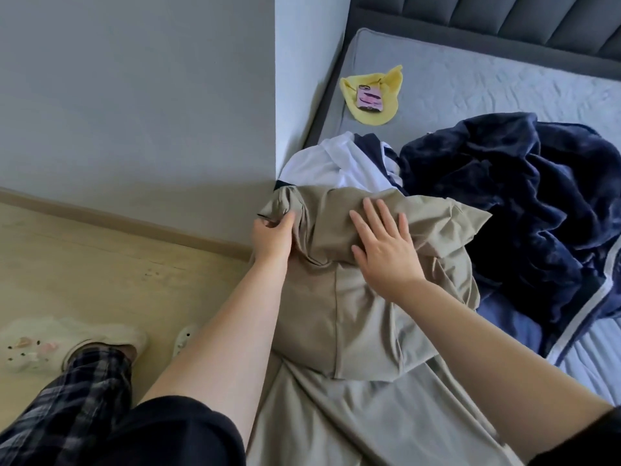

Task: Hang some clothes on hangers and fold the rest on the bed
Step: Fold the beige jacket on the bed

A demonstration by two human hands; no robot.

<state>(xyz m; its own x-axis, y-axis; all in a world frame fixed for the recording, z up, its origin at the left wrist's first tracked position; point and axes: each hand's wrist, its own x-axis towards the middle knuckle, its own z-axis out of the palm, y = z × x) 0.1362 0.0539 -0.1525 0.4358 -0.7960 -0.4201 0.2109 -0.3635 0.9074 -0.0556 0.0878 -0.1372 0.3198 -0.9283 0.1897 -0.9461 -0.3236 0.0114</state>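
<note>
Beige garment (349, 304) bunched on near-left edge of the bed (470, 79), centre frame, running down to 6 o'clock. Left hand (273, 238) at the garment's 9 o'clock edge, fingers curled round a fold of the beige fabric, thumb up, gripping. Right hand (383, 245) lies flat on top of the garment, fingers straight and spread, palm pressing down, tips pointing to 11 o'clock. The hands are near each other, not touching. White and navy garment (332, 163) at 12 o'clock of the beige one, partly under it. Dark navy fleece (524, 196) heaped at 3 o'clock, touching the beige fabric. Yellow cloth (386, 82) farther up at 12 o'clock with a pink-cased phone (369, 99) on it. Grey padded headboard (504, 18) at 1 o'clock. Wood floor (100, 264) at 9 o'clock; fluffy slipper (43, 344) and plaid trouser leg (74, 398) at 8 o'clock.
</note>
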